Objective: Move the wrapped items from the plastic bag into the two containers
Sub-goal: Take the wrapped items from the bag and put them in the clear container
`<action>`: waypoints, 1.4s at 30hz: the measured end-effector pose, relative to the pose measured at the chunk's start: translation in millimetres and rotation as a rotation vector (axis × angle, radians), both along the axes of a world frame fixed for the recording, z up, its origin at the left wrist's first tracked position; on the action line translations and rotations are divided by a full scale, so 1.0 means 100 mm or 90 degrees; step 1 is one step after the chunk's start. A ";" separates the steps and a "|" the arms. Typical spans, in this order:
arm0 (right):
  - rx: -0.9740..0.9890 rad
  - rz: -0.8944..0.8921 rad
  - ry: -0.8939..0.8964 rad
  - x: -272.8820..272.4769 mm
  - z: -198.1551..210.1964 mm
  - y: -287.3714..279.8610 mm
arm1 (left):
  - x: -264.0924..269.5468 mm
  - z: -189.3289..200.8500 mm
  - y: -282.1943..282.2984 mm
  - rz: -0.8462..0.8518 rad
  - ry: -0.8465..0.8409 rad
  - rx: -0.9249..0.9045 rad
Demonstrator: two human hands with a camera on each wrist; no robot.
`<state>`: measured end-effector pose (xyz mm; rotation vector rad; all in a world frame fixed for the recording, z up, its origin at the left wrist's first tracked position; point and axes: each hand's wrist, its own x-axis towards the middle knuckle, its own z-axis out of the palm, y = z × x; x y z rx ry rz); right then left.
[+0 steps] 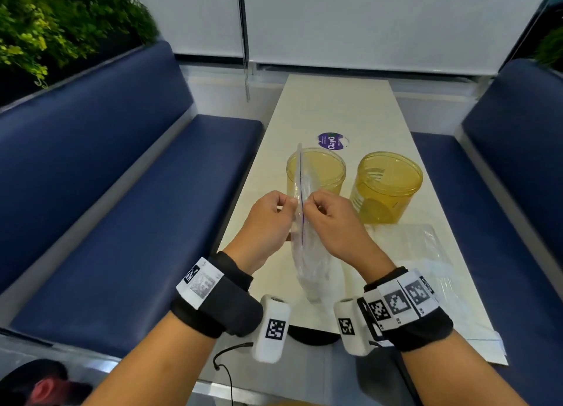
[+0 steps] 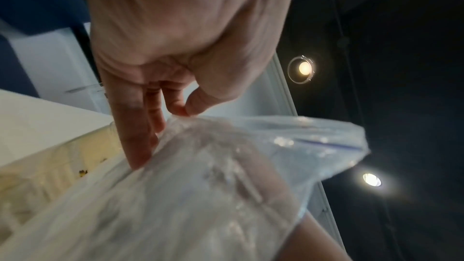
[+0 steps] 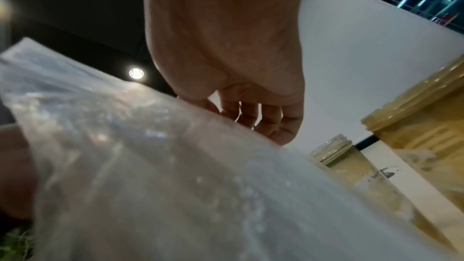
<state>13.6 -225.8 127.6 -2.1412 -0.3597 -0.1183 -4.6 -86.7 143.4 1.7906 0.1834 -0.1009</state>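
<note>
Counted one plastic bag [image 1: 307,262], two yellow containers, two hands. I had the bag upright over the near middle of the desk [image 1: 341,107], its bottom resting on the desk near my wrists, its blue zip line running up between both grips. My left hand [image 1: 268,222] pinched the left side of the bag's top edge, thumb and forefinger closed on the film; the left wrist view showed the thumb [image 2: 200,100] meeting a fingertip right at the bag [image 2: 200,176] rim, other fingers lying along the plastic. My right hand [image 1: 332,222] pinched the right side of the same edge, fingers curled; in the right wrist view the fingers [image 3: 266,120] sat just behind the bag [image 3: 150,166] film. Both grips narrow, each holding bag film, almost touching each other across the zip.

Contents of the bag showed only as whitish blur; I couldn't count the wrapped items.

Left container [image 1: 323,168] stood just beyond the bag top, partly behind it. Right container [image 1: 387,186] stood beside it to the right, apart from the bag. Both upright, open at the top. What lay inside them I couldn't tell.

One purple round sticker [image 1: 331,141] lay on the desk just beyond the left container. Clear plastic sheeting [image 1: 426,253] lay flat at the near right of the desk. Two blue benches, one left bench [image 1: 122,192], one right bench [image 1: 502,161].
</note>
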 end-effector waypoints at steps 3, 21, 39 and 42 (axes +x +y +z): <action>-0.010 -0.023 -0.012 -0.02 0.00 0.04 | 0.01 0.03 0.00 -0.031 -0.008 0.060; -0.082 -0.097 0.005 -0.02 0.11 0.02 | 0.08 0.08 0.04 0.051 -0.115 0.180; -0.491 -0.210 0.000 0.08 0.62 -0.10 | 0.20 0.32 -0.01 -0.034 -0.157 0.561; -0.568 -0.276 0.030 0.14 0.68 -0.28 | 0.22 0.40 0.11 -0.050 -0.127 0.617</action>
